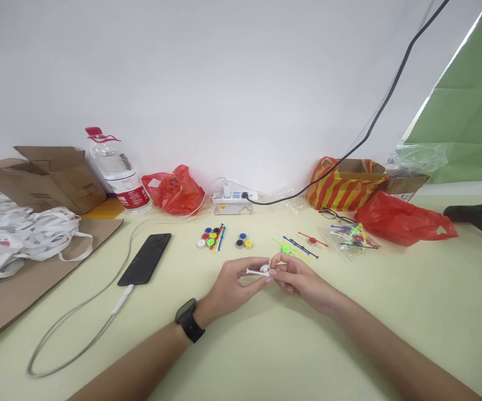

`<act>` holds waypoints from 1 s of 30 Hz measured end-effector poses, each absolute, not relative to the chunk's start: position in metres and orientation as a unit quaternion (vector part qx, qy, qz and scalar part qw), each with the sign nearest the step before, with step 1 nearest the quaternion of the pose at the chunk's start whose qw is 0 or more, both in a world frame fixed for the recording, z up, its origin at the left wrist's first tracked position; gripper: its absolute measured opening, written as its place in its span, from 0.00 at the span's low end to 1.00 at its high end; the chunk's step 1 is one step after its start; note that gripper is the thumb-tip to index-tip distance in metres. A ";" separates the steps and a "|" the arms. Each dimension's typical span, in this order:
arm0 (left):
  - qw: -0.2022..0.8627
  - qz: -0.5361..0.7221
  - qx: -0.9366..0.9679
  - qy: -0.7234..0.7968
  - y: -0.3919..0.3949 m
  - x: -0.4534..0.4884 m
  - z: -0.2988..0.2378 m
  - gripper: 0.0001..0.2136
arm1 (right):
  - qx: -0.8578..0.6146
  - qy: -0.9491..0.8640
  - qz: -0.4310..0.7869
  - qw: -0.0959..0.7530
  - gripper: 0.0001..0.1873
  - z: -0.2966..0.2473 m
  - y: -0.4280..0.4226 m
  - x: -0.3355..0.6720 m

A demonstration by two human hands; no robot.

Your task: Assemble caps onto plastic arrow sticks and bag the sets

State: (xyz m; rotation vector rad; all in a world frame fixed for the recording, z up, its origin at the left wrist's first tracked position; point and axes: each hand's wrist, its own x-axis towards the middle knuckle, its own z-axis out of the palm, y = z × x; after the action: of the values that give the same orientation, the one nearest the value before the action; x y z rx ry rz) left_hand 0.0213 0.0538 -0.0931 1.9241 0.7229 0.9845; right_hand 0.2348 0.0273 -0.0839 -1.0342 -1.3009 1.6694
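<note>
My left hand (pixel 229 287) and my right hand (pixel 305 281) meet above the table, both closed on a small white plastic arrow spinner (pixel 257 272). Its arrow points left and a round white knob sits by the fingertips; the right end is hidden by my fingers. Just beyond my right hand lie a green spinner (pixel 287 250), a red spinner (pixel 312 240), and a blue arrow (pixel 295 243) beside a black one. Farther left is a cluster of coloured round discs (pixel 210 236) with several loose arrows (pixel 219 239) alongside. Three more discs (pixel 243 241) sit between these groups.
A phone (pixel 145 259) with a looping white cable (pixel 63 317) lies left. Behind stand a large bottle (pixel 119 172), a red bag (pixel 174 190) and a power strip (pixel 234 196). Right are a bag of spinners (pixel 353 239), glasses (pixel 335 215) and another red bag (pixel 403 220). White straps (pixel 23 236) lie far left.
</note>
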 end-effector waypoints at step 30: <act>0.265 0.368 0.860 0.234 0.051 0.017 -0.090 0.17 | -0.404 -0.513 0.676 0.342 0.21 -0.087 0.027 0.236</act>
State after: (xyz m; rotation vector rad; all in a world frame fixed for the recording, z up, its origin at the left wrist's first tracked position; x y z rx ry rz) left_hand 0.0172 0.0512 -0.0897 2.3228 0.6314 0.9955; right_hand 0.2360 0.0268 -0.0874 -1.0508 -1.3333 1.7574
